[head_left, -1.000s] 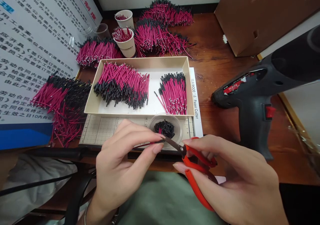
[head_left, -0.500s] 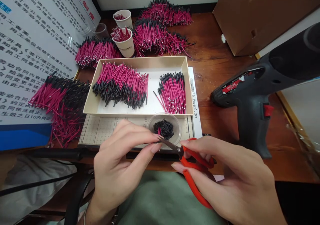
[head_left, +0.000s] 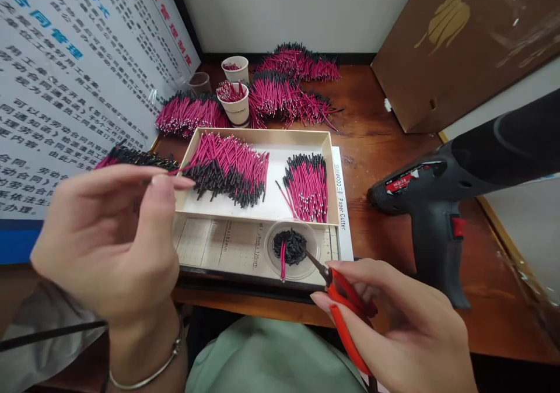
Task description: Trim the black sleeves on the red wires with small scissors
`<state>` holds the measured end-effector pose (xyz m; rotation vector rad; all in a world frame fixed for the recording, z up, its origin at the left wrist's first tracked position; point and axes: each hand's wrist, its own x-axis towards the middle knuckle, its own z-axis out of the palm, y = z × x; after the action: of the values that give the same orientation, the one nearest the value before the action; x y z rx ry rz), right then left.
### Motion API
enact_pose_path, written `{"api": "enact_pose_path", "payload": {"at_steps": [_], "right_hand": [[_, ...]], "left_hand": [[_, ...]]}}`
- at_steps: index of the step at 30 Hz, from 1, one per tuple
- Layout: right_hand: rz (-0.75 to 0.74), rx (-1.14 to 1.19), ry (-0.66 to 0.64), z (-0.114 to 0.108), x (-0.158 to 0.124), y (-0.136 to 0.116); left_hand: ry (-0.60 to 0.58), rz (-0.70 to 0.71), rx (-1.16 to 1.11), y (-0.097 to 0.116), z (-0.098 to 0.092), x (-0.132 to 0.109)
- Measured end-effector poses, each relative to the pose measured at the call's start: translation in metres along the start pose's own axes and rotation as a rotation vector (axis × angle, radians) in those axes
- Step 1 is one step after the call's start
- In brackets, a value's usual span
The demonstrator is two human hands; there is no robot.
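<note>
**Poster** (head_left: 65,90), standing along the table's left edge:
- It carries Chinese print throughout.
- A blue heading reads "合同管理".
- Red heading characters at its upper right end in "理制度".
- The black body lines include "劳动合同". The remainder is too oblique and small to certify.

**Paper cutter** (head_left: 210,247), at the table's near edge:
- The white strip along its right side reads "Paper Cutter".
- A brand word precedes this, apparently "SUNWOOD".
- The base bears a ruled grid with millimetre figures. "mm" is legible, but the numbers are unclear.

**Heat gun** (head_left: 437,206), on the right side of the table:
- The red label (head_left: 405,181) on its barrel has lettering too small to read.

**Paper cup** (head_left: 236,108), towards the far edge:
- It shows faint print that is illegible.
</note>
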<state>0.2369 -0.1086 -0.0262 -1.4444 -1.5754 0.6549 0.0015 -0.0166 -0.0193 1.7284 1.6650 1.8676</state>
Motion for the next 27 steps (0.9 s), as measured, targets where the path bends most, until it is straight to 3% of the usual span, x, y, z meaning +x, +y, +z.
{"api": "enact_pose_path", "payload": {"at_steps": [2,6,11,16,27], "right_hand": [[-0.015,-0.017,-0.017,-0.002,0.000,0.001],[-0.057,-0.068,-0.023,-0.005,0.000,0.000],[-0.070,-0.096,-0.044,-0.003,-0.001,0.000],[-0.061,-0.097,-0.033,-0.002,-0.001,0.001],[-0.078,-0.147,-0.034,-0.006,0.003,0.005]], "left_hand": [[0.015,0.018,0.101,-0.008,0.003,0.015],[-0.090,0.051,0.252,-0.029,0.008,0.035],[-0.189,0.095,0.293,-0.057,0.015,0.049],[-0.191,0.172,0.368,-0.080,0.015,0.056],[-0.215,0.341,0.386,-0.084,0.002,0.045]]}}
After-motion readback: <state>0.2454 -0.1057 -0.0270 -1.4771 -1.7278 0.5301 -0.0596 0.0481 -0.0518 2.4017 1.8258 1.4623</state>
